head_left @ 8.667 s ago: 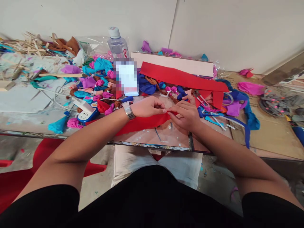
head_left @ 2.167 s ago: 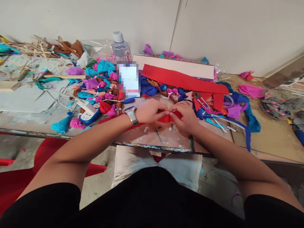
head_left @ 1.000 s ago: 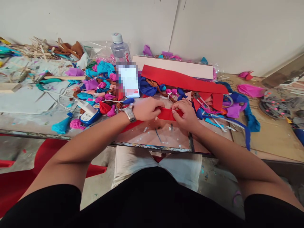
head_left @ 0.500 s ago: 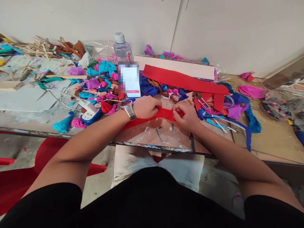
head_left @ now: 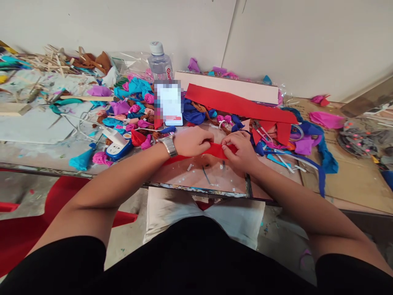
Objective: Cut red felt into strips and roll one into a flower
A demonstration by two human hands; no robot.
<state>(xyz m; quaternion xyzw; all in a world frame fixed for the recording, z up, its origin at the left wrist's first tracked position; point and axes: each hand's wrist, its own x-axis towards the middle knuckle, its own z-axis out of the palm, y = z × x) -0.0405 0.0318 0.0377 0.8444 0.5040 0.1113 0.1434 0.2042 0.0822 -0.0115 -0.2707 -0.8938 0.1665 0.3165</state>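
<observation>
A strip of red crepe paper [head_left: 216, 150] stretches between my two hands, just above the table near its front edge. My left hand [head_left: 194, 141], with a metal watch at the wrist, pinches the strip from the left. At the strip's right end my right hand [head_left: 240, 150] has thumb and fingers closed on it. Part of the strip runs back under my left wrist. Beyond the hands, a longer red strip [head_left: 236, 103] lies across a heap of crumpled coloured paper.
Behind the hands, a phone [head_left: 172, 102] leans by a plastic bottle [head_left: 161, 65]. A blue and white power socket [head_left: 118, 147] with a cable sits left. Scissors [head_left: 260, 130] lie among scraps on the right, near cardboard [head_left: 353, 176]. Wooden sticks [head_left: 55, 61] are piled far left.
Both hands keep hold of the red strip. The fingers of my left hand have shifted slightly rightward and down along it, closer to my right hand.
</observation>
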